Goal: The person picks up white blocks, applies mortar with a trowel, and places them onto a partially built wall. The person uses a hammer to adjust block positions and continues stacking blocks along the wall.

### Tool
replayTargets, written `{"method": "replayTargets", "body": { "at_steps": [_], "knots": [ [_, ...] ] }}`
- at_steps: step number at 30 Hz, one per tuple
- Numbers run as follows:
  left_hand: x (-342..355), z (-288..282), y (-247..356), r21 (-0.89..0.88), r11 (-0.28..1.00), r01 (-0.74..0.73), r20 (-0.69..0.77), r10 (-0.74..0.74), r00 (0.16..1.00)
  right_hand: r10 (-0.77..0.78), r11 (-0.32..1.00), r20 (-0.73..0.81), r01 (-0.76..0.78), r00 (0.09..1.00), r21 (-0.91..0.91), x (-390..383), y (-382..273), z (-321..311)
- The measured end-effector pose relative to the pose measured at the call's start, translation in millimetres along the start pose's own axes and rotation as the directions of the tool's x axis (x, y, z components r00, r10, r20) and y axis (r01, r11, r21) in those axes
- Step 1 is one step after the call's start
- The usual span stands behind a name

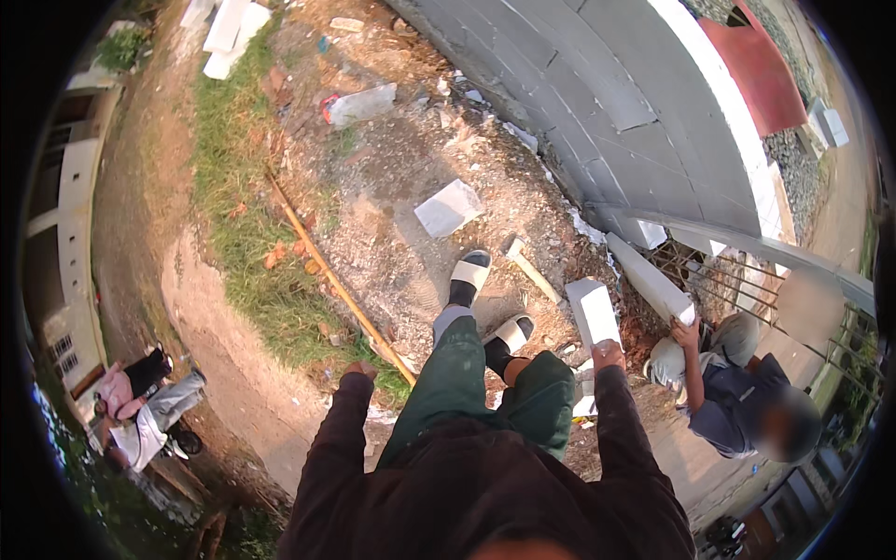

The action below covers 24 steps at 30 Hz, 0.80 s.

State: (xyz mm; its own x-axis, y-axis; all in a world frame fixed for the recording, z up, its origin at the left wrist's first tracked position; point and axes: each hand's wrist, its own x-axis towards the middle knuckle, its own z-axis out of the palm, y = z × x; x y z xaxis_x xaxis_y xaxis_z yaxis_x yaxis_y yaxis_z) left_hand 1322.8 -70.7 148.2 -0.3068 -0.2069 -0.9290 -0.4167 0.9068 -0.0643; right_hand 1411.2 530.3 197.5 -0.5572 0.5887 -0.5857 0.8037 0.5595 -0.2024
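Observation:
My right hand grips the near end of a long white lightweight block, which points away from me beside the wall's foot. My left hand hangs by my left side, near a yellow-brown pole on the ground. Its fingers look curled, with nothing visible in them. At my right, a crouching co-worker has a hand on the end of another long pale block that lies along the base of the wall.
A white block rests on the gravel ahead of my feet, and a wooden-handled hammer lies right of them. A grey block wall runs along the right. Farther off lie a clear plastic bottle and stacked white blocks.

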Motion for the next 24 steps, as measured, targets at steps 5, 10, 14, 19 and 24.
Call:
{"method": "replayTargets", "body": {
  "at_steps": [5, 10, 14, 19, 24],
  "knots": [
    [-179.5, 28.9, -83.8, -0.346, 0.928, 0.142, -0.146, -0.203, 0.968, 0.056, 0.982, 0.153, -0.027, 0.987, -0.185, -90.1, -4.8, -7.4],
    [-249.9, 97.7, -113.1, -0.536, 0.814, 0.224, -0.017, -0.275, 0.961, 0.001, 0.977, 0.4, 0.084, 0.916, -0.195, -82.3, 0.3, -24.4],
    [-241.7, 97.5, -138.2, -0.685, 0.717, 0.129, -0.161, -0.321, 0.933, 0.107, 0.991, 0.225, -0.121, 0.969, 0.05, -11.4, 16.9, -30.8],
    [-212.5, 44.7, -225.9, -0.773, 0.633, -0.039, -0.348, -0.372, 0.861, -0.121, 0.973, 0.089, 0.1, 0.989, 0.206, 76.0, -53.9, -94.5],
    [-142.6, 77.8, -449.4, -0.449, 0.762, 0.467, -0.061, -0.547, 0.835, -0.216, 0.953, -0.393, 0.28, 0.894, 0.113, 92.6, -158.6, -119.8]
  ]
}}
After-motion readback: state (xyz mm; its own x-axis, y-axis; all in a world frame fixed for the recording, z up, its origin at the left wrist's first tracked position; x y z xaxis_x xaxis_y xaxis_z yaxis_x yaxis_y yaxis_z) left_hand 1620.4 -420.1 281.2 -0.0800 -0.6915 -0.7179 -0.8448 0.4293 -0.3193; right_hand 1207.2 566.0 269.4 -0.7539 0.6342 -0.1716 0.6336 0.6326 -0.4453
